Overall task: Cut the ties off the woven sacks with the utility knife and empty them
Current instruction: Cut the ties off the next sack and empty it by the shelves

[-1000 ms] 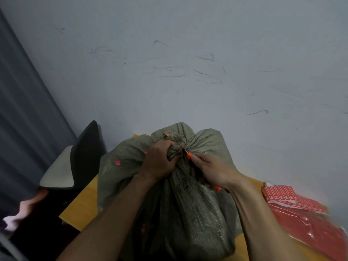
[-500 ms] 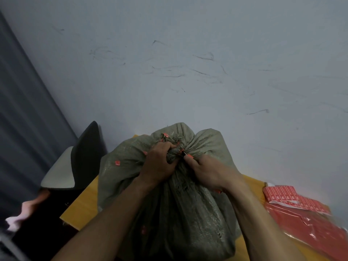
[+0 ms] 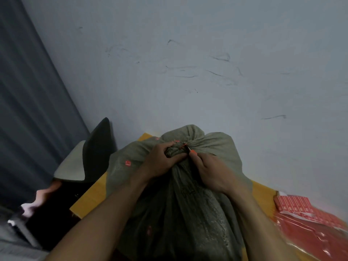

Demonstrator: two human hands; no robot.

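1 grey-green woven sack (image 3: 188, 219) stands on the yellow bench (image 3: 90, 200), its bunched neck bound by 1 red tie (image 3: 182, 146). The left hand (image 3: 160, 164) grips that neck, fingers (image 3: 164, 147) curled round it. The right hand (image 3: 212, 172) clasps 1 orange utility knife (image 3: 192, 151) in curled fingers, its tip at the tie. 1 red sticker (image 3: 128, 163) on the sack is unreadable. Red packets (image 3: 301, 206) lie right of the sack.

Grey-green woven sack (image 3: 188, 213), orange-tipped knife (image 3: 192, 152), yellow table (image 3: 90, 200).
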